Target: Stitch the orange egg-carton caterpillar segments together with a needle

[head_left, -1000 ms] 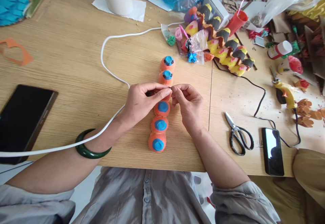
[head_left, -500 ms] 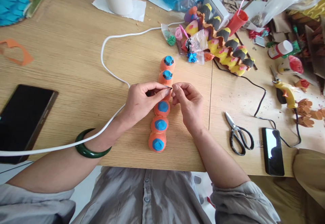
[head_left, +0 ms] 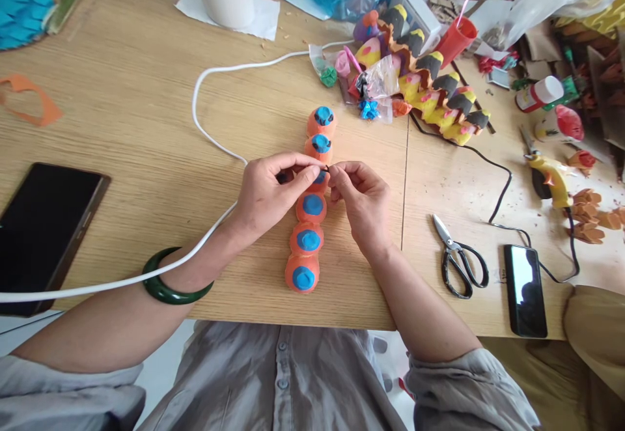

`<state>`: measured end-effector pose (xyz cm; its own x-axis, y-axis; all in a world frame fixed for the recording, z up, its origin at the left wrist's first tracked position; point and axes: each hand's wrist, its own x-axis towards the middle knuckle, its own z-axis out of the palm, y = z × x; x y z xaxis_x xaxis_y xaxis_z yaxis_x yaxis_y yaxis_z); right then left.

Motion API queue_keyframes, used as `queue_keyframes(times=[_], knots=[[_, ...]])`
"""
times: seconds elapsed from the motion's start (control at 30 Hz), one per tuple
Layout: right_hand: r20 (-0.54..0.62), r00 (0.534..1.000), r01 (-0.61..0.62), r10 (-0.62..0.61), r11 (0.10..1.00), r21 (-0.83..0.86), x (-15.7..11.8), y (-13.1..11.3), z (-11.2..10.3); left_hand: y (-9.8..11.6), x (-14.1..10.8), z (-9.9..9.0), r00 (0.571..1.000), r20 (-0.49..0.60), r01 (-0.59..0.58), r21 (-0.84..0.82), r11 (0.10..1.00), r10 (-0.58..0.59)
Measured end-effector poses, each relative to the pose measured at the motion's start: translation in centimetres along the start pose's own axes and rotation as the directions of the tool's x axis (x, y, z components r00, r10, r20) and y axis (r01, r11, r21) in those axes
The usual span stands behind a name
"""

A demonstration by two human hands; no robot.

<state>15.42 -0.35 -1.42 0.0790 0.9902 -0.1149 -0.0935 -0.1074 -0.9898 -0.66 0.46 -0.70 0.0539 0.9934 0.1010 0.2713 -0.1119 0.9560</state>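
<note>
An orange bumpy strip (head_left: 306, 258) with blue round patches lies upright down the middle of the wooden table; its two farthest patches carry small black marks. Over its third bump, my left hand (head_left: 278, 187) pinches a thin black piece (head_left: 325, 168) between thumb and forefinger. My right hand (head_left: 359, 200) meets it from the right, thumb and forefinger pressed together at the piece's end. The fingertips of both hands nearly touch, and they partly cover the third blue patch.
Scissors (head_left: 456, 255) and a phone (head_left: 525, 291) lie right of my right forearm. A white cable (head_left: 195, 109) crosses over my left forearm. A large black device (head_left: 46, 229) lies left. Painted yellow-black strips (head_left: 439, 99), a red cup (head_left: 456, 41) and a glue gun (head_left: 551, 177) sit at the right.
My left hand has shifted slightly left and up, and the black piece now looks bent. Part of the third blue patch shows beneath the fingers. My right fingertips have moved slightly left.
</note>
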Motion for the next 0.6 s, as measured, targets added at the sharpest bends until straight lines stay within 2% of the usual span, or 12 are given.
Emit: queue_keyframes(times=[0.23,0.37,0.5,0.6], knots=[[0.017,0.999,-0.051,0.05,0.995,0.088,0.05,0.29,0.01,-0.03,-0.06,0.12,1.0,-0.002,0.012,-0.028,1.0,-0.012],[0.031,0.997,-0.079,0.076,0.994,0.082,-0.12,0.11,0.14,-0.04,-0.03,0.18,1.0,-0.024,-0.002,-0.013,1.0,0.002],[0.036,0.997,-0.066,0.063,0.995,0.071,-0.16,-0.2,0.1,-0.02,0.02,0.11,1.0,-0.026,0.0,0.001,1.0,0.0],[-0.002,1.0,-0.019,0.019,0.999,0.034,-0.13,-0.4,-0.05,0.02,0.05,0.06,1.0,-0.009,0.011,0.008,1.0,-0.011]])
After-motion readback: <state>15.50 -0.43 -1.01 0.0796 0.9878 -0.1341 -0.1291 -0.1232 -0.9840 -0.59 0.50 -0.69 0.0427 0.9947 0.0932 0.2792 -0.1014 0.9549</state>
